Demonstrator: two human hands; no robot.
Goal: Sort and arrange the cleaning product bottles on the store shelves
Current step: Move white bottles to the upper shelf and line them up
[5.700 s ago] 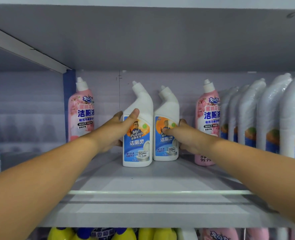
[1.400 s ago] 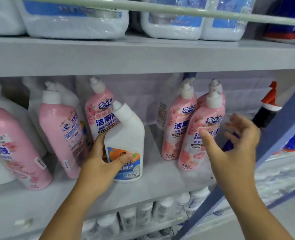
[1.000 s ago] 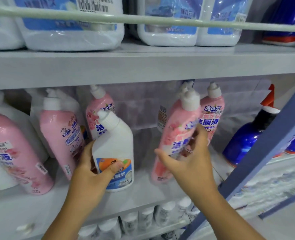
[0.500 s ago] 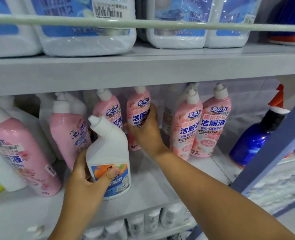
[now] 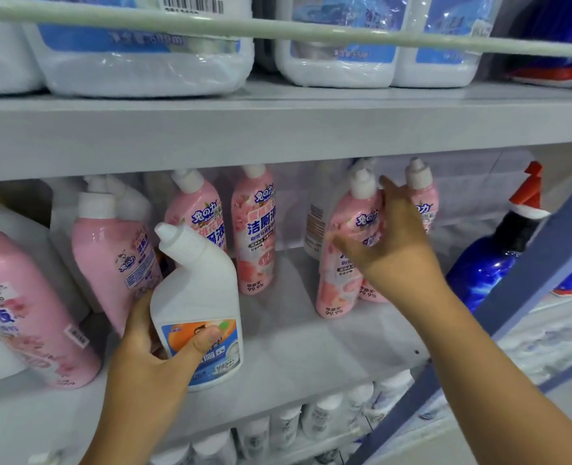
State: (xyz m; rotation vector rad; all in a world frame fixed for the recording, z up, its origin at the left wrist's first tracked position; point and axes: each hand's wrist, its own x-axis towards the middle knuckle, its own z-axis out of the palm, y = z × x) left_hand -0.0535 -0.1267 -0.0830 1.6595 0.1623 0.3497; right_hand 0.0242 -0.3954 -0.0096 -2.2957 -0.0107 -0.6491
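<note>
Left hand (image 5: 143, 344) grip around white bottle (image 5: 197, 297); right hand (image 5: 392, 243) spread near pink "99.9%" bottle (image 5: 341, 263).

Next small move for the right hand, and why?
Probably close the right hand on the front pink bottle: its spread fingers already lie against that bottle, which leans. The left hand is busy holding the white bottle.

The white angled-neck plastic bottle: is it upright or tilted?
Tilted: the white angled-neck plastic bottle leans left, gripped by the left hand.
</note>
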